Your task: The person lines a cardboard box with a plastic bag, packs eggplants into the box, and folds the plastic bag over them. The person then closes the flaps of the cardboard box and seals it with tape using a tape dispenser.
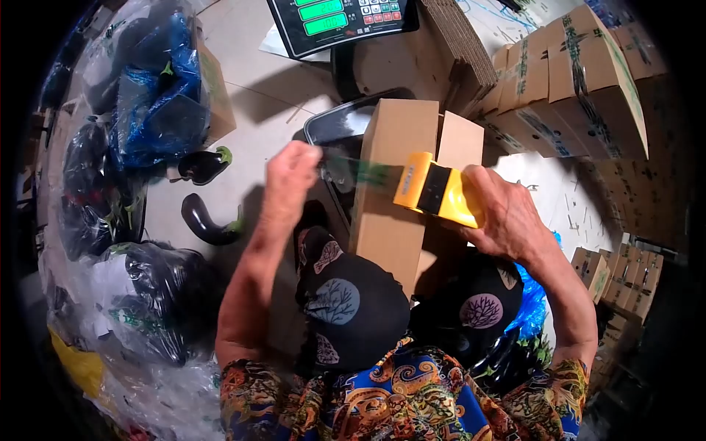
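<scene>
My right hand is wrapped round a yellow tape dispenser with a black band, held above a brown cardboard box. A clear strip of packing tape with green print stretches from the dispenser across to my left hand. My left fingers are closed on the strip's free end, off the box's left side. The box stands between my knees, with a cardboard flap upright at its far right. My right fingertips are partly hidden behind the dispenser.
A scale display stands ahead, with its platform behind the box. Taped cartons are stacked at right, beside folded cardboard. At left lie loose eggplants and bagged eggplants. Blue plastic lies by my right knee.
</scene>
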A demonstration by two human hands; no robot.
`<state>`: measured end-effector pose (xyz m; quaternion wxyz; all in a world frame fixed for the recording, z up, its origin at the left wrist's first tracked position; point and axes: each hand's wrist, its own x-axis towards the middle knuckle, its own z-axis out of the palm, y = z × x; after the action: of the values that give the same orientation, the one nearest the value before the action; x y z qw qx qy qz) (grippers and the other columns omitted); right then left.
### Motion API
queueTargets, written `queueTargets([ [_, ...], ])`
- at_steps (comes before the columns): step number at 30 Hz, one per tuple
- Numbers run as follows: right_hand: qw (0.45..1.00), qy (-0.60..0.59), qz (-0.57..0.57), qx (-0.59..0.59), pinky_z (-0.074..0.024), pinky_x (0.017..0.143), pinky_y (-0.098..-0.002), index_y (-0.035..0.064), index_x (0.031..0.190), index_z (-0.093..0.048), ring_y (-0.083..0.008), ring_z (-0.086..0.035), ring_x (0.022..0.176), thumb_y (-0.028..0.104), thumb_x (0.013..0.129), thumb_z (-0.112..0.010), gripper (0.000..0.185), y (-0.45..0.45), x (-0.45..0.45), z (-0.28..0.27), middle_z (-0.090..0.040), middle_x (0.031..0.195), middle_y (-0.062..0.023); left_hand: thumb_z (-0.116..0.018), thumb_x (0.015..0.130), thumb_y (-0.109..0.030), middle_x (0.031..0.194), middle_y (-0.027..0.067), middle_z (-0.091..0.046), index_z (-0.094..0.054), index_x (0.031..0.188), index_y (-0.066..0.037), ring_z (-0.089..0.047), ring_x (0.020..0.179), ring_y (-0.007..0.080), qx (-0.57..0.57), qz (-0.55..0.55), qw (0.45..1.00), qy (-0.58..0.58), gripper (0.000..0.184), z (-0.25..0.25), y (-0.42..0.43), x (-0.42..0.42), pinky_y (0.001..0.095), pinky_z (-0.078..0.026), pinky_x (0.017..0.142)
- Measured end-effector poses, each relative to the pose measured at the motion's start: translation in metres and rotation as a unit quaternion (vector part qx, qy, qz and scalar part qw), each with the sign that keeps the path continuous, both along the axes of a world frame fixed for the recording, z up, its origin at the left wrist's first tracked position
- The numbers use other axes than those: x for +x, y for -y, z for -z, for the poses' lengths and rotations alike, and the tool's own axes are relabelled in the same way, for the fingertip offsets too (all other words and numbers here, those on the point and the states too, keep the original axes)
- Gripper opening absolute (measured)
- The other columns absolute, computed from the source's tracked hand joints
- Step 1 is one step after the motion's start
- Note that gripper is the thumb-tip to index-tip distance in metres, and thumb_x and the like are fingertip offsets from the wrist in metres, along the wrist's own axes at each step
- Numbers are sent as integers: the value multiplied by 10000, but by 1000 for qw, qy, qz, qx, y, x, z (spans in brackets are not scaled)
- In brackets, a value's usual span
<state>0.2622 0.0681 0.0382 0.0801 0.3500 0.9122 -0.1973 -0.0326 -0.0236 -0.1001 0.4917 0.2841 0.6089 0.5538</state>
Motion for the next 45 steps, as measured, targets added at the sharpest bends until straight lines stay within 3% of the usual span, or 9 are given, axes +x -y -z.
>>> queueTargets([
  [10, 999, 35, -4, 16, -515, 665, -456, 64, 1118, -456, -382, -638, 781, 255, 730, -776, 538, 3, -11, -2, -600, 887, -182, -557, 981, -210, 695, -66, -436, -562, 837, -66, -369, 621, 35, 1, -16, 1000, -6, 203, 48, 19, -12, 204, -313, 549],
  [13, 998, 61, -4, 16, -510, 666, -454, 64, 1122, -463, -385, -636, 786, 289, 739, -782, 547, 2, -16, -3, -601, 895, -181, -562, 962, -258, 667, 81, -531, -541, 833, -21, -489, 606, 172, -30, -27, 975, -219, 271, 84, 12, 2, 335, -438, 601],
  [15, 998, 58, -7, 20, -509, 646, -457, 63, 1100, -452, -382, -631, 766, 221, 716, -774, 525, 4, -16, -4, -580, 878, -172, -534, 964, -275, 737, 214, -579, -526, 846, -23, -581, 695, 403, -15, -24, 950, -312, 278, 84, 7, 15, 455, -467, 658],
  [18, 999, 43, -6, 16, -506, 645, -459, 64, 1099, -459, -378, -628, 760, 226, 709, -779, 529, 3, -14, 0, -571, 872, -166, -540, 960, -254, 719, 230, -602, -522, 871, -54, -598, 748, 470, -6, 1, 932, -362, 219, 93, -1, 34, 544, -455, 633],
  [32, 1000, -13, -26, 4, -513, 626, -439, 77, 1137, -446, -355, -631, 768, 243, 672, -801, 608, 2, -8, 3, -568, 884, -155, -447, 972, -181, 797, 291, -630, -370, 1035, -91, -586, 786, 532, -46, 223, 917, -328, 134, 142, -7, 56, 598, -450, 658],
  [35, 1000, -8, -22, 5, -508, 621, -445, 84, 1143, -440, -358, -630, 768, 254, 684, -801, 608, 2, -6, 3, -560, 886, -153, -469, 942, -143, 946, 243, -637, -509, 1065, -78, -603, 917, 456, -21, 197, 922, -334, 145, 170, -11, 51, 518, -483, 735],
  [39, 1000, -8, -22, -10, -505, 618, -455, 67, 1162, -434, -362, -631, 743, 254, 696, -794, 618, 0, -3, 5, -559, 890, -161, -466, 927, -64, 1047, 186, -630, -607, 1159, -32, -616, 995, 365, 165, 36, 901, -400, 273, 52, -74, 40, 398, -506, 861],
  [41, 1000, -8, -27, -13, -505, 614, -458, 59, 1164, -434, -365, -631, 728, 261, 710, -783, 608, 0, -4, 5, -560, 887, -165, -490, 920, -106, 1184, 161, -626, -594, 1212, -46, -597, 1076, 333, 269, 114, 871, -396, 316, -5, -105, 49, 419, -460, 932],
  [45, 999, -22, -34, -6, -512, 583, -464, 46, 1133, -446, -367, -637, 697, 293, 747, -755, 553, -1, 1, 5, -570, 872, -178, -523, 959, -337, 1224, 60, -617, -554, 1312, -148, -594, 1082, 259, 342, 355, 688, -533, 402, -31, -158, 93, 401, -441, 947],
])
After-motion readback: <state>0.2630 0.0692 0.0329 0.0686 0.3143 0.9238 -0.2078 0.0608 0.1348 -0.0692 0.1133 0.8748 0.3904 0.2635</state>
